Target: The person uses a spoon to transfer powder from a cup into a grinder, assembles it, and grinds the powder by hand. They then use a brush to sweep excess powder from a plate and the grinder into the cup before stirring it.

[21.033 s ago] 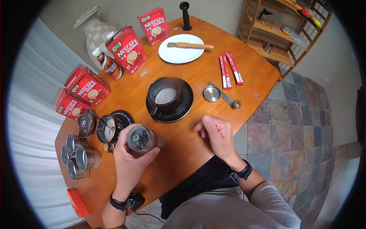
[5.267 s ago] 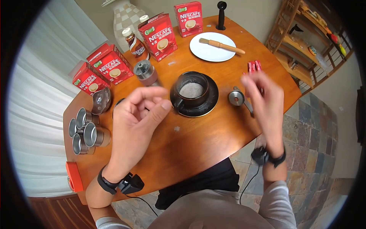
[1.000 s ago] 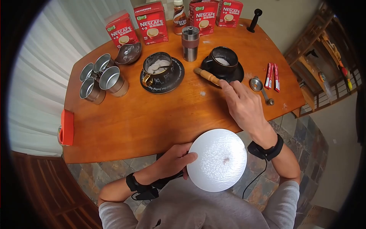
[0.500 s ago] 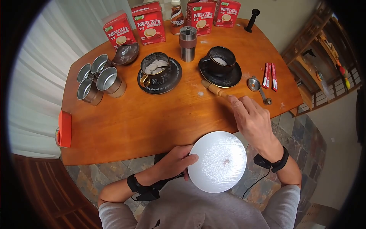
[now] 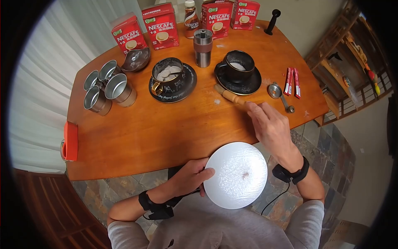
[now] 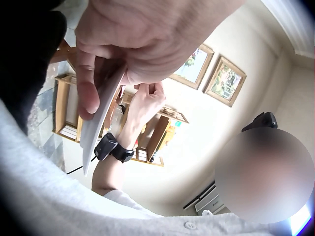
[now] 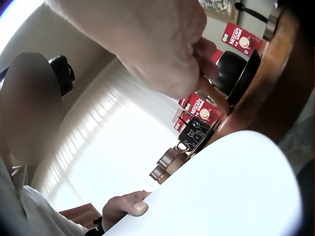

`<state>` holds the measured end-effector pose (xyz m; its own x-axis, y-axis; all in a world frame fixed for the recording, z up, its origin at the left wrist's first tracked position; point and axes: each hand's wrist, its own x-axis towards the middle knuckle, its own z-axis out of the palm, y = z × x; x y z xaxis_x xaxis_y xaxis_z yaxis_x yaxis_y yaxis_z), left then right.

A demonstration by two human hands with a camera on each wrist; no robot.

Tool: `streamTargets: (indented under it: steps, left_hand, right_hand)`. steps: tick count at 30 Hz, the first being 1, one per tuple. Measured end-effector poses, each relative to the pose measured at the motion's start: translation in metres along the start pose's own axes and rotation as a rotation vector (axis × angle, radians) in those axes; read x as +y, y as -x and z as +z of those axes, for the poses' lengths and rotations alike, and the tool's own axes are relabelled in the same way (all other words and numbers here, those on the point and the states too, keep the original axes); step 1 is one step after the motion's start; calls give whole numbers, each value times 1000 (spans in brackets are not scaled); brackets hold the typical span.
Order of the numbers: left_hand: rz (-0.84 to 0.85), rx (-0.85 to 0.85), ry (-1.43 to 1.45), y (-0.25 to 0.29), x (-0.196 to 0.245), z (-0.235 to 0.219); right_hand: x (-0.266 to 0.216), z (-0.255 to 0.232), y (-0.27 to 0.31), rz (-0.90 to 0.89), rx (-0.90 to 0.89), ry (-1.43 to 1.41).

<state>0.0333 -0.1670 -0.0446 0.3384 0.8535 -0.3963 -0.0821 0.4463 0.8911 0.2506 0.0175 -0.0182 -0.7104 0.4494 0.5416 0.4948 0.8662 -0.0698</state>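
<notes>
Brush (image 5: 230,96) near powder (image 5: 217,101) on the desk (image 5: 141,141)
Our right hand (image 5: 271,128) is gripping it, our left hand (image 5: 190,177) is holding the plate (image 5: 236,176); some powder is lying unswept.

A grey shirt (image 5: 207,228) is worn with black wrist straps (image 5: 304,170) bearing boxy black cameras (image 5: 282,173) and thin black cables (image 5: 273,199).

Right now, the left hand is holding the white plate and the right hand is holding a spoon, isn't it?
Nearly! The right hand is holding a brush, not a spoon; the head view shows its wooden handle and bristles. The left hand is indeed holding the white plate.
</notes>
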Motion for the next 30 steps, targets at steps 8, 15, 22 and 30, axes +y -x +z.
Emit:
streamTargets:
  steps: [8,15,22,30]
  left_hand:
    - [4,3,-6,-1,2,2]
    - [0,-6,-10,-1,-3,0]
    - [-18,-95,30,-17,-13,9]
    - [-62,-86,36,-29,-28,11]
  right_hand:
    - [-3,-22,-31,-26,72,-135]
    - [18,6,-40,-5,-16,-276]
    - [12,-41,-13,170,-63,-356]
    - [31,-25,-7,232,-95,-348]
